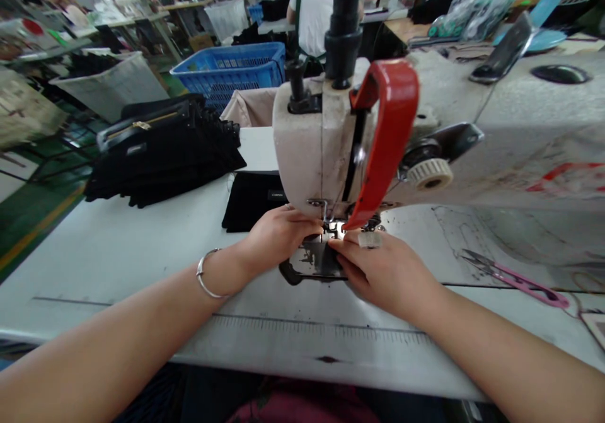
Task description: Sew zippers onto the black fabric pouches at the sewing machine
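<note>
My left hand [278, 237], a bangle at its wrist, has its fingers pressed together at the near edge of a black fabric piece [250, 202] with a small label. The fingertips reach the presser foot [331, 227] of a white sewing machine [302, 139]. On the other side of the needle, my right hand [385, 268] has its fingers bent, thumb and forefinger close together by the foot. What its fingertips hold is too small and hidden to make out. Between the hands lies the worn metal needle plate [307, 258].
A red lever guard [394, 114] juts from the machine head. Pink-handled thread snips [520, 281] lie at right. A stack of black fabric pieces [161, 149] with zips sits at left. Beyond are a blue crate [231, 63] and a person in a white top [312, 16].
</note>
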### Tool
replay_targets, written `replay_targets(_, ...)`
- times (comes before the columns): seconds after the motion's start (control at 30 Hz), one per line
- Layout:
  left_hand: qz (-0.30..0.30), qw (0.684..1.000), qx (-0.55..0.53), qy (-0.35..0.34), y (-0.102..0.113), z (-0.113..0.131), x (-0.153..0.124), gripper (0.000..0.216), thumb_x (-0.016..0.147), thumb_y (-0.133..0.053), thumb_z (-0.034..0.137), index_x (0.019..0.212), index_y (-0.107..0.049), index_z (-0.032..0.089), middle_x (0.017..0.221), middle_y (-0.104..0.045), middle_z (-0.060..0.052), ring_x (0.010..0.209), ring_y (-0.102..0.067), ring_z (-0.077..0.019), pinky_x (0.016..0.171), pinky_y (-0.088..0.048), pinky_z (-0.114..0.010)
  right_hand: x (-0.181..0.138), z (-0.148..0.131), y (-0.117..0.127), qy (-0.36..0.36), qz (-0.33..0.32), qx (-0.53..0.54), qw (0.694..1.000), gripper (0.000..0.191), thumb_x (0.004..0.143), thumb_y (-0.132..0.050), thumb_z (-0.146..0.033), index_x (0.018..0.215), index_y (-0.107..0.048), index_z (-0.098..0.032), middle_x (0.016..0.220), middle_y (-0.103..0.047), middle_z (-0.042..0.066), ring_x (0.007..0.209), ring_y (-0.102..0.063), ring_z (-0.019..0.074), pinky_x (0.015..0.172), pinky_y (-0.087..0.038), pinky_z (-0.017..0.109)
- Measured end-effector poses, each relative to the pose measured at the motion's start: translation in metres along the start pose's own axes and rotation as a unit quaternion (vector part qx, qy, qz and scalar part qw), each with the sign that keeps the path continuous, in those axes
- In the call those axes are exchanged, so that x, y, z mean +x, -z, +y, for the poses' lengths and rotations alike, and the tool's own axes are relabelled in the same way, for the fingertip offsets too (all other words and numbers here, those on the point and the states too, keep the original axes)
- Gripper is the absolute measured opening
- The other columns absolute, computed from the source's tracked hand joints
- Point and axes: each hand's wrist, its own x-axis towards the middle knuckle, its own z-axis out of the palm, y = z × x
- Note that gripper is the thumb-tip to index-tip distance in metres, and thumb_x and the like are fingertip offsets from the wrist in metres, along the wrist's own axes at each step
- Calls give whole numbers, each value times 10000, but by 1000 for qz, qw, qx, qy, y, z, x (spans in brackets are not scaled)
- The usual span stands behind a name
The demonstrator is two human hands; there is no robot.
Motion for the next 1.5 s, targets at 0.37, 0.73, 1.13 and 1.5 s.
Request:
replay_targets(0.37, 27, 999, 15, 38, 1, 3, 3, 225, 917, -538, 141, 946, -745, 224, 973, -758, -3, 913, -703, -180, 842, -569, -312, 3, 0, 2, -12, -14, -3, 1000, 263, 922, -498, -187, 1124, -666, -171, 990, -667, 74, 848, -615, 233, 723, -471, 355)
replay_targets(0.73, -100, 995, -20, 1, 37, 30, -9, 259, 945, -480, 129, 1115, -674, 159, 1175, -682, -74, 1096, -624, -193, 976, -519, -346, -2, 4, 1, 53, 30, 38, 997, 211, 946, -510, -187, 1067, -681, -159, 977, -677, 72, 880, -605, 218, 774, -464, 349)
replay_targets(1.13, -157, 987, 10, 17, 29, 40, -8, 280, 920, -488, 95, 1155, -601, 201, 1161, -595, -78, 1058, -572, -236, 911, -513, -385, -7, -1, 4, 91, -21, 60, 994, 218, 947, -501, -258, 1080, -655, -180, 893, -615, 43, 792, -557, 194, 678, -360, 343)
replay_targets(1.5, -122, 991, 43, -34, 31, 56, 0, 273, 927, -436, 64, 1153, -580, 116, 1152, -662, -98, 1083, -626, -207, 947, -530, -343, -5, -7, 1, 91, -29, 49, 994, 172, 914, -510, -273, 892, -657, -186, 847, -607, 24, 716, -515, 179, 615, -275, 354)
